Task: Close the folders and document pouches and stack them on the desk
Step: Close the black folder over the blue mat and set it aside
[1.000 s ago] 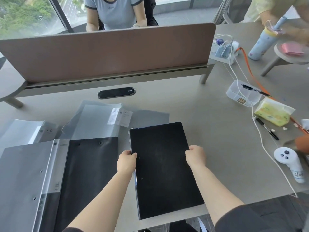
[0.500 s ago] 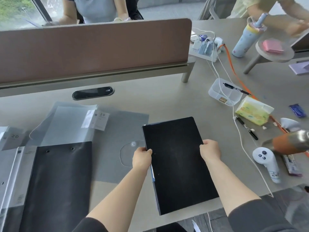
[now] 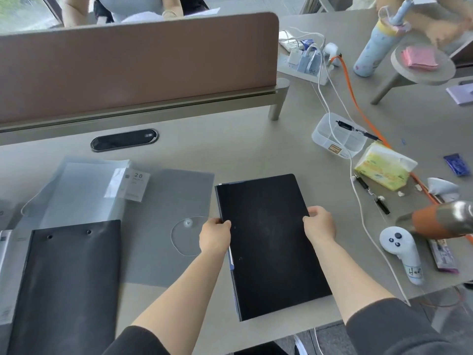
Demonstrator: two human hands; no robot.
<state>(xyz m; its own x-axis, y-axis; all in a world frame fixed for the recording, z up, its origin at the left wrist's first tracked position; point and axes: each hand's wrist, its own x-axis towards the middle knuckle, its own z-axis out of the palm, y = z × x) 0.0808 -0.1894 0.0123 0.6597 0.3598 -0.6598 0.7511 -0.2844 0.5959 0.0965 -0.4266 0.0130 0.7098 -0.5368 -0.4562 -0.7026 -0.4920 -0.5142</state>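
A closed black folder (image 3: 271, 247) lies flat on the grey desk (image 3: 230, 149), a little right of centre. My left hand (image 3: 214, 235) grips its left spine edge and my right hand (image 3: 320, 224) grips its right edge. To the left lies a grey translucent document pouch (image 3: 166, 226) with a round clear flap. A clear pouch with a "20" label (image 3: 84, 190) lies further left. A second black folder (image 3: 69, 285) lies at the lower left, with a grey cover edge beside it at the frame border.
A brown divider screen (image 3: 138, 62) runs along the back. On the right are a clear tray (image 3: 337, 137), tissue pack (image 3: 384, 165), white controller (image 3: 401, 252), white cable, orange cable, pens and a water bottle (image 3: 376, 44). Other people sit beyond the screen and at the far right.
Both hands have slid the closed black folder to the right, off the grey pouch, baring the pouch's round flap. The view has shifted right too.
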